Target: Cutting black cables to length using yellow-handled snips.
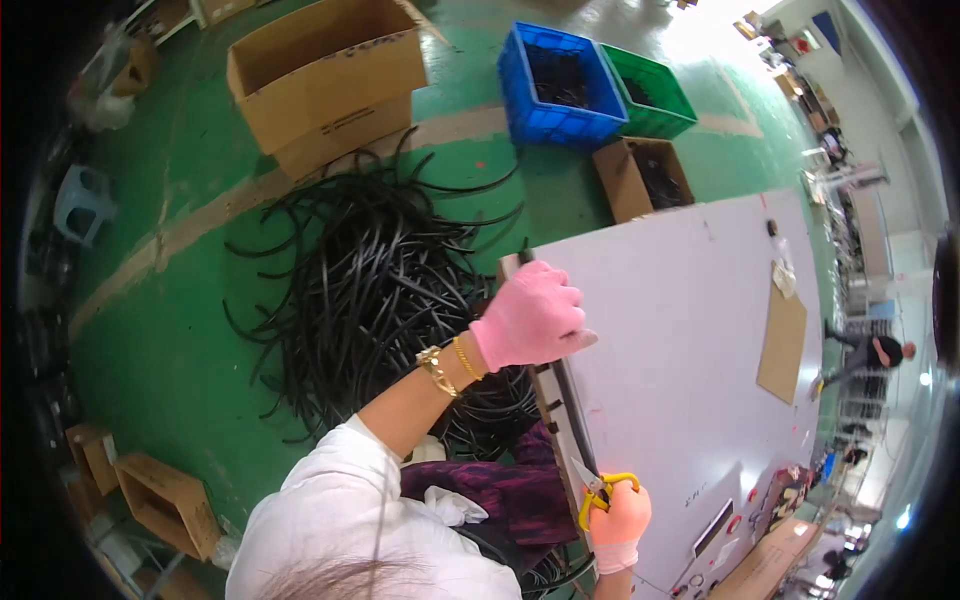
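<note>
My left hand [535, 315], in a pink glove, is closed around a black rubber tube [572, 405] lying along the left edge of the white table [680, 330]. A short piece of the tube shows beyond the fist. Lower down, my right hand [620, 525], also gloved, holds yellow-handled scissors [597, 492]. The scissors' blades lie right by the near end of the tube; whether they touch it I cannot tell. A big heap of black tubes [370, 280] spreads over the floor to the left of the table.
A large cardboard box [330, 85] stands beyond the heap. Blue [565, 120] and green [665, 120] crates and a smaller carton [620, 185] sit past the table's far edge. On the table lie a brown cardboard sheet [783, 345] and a phone-like dark device [712, 528]. A blue stool [85, 205] stands far left.
</note>
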### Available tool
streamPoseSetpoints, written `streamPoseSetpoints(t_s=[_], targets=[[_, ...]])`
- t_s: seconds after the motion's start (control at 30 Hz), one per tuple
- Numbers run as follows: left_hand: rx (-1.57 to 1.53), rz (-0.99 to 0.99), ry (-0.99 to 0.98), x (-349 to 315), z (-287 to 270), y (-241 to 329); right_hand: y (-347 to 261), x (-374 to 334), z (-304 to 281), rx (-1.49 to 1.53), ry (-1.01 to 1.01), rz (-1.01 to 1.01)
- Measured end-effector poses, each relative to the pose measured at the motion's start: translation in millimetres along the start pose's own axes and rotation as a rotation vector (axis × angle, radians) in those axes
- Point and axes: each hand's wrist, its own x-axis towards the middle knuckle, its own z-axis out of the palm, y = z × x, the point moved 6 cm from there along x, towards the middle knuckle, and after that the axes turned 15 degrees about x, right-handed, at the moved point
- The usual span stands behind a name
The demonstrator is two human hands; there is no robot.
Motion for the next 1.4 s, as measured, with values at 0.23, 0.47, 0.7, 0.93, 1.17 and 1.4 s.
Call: streamPoseSetpoints(t_s=[0.23, 0.47, 0.7, 0.93, 1.17, 1.4], targets=[[0.046, -0.068, -0.039, -1, 2, -3, -4, 14, -4, 0.220, -0.016, -0.062], [0.109, -0.050, -0.155, -1, 13, 0, 23, -42, -19, 0.719, -0.057, 0.331], [0.141, 0.002, -0.138, -1, 13, 4, 88, -146, -36, 1.232, -0.071, 0.867], [0.153, 0.004, -0.170, 0, 14, 5, 118, -174, -52, 1.144, -0.048, 0.850], [0.153, 0.053, -0.195, -5, 20, 1, 151, -180, -62, 0.796, -0.058, 0.788], [0.118, 0.054, -0.260, -3, 28, -8, 165, -191, -66, 0.878, 0.046, 0.848]])
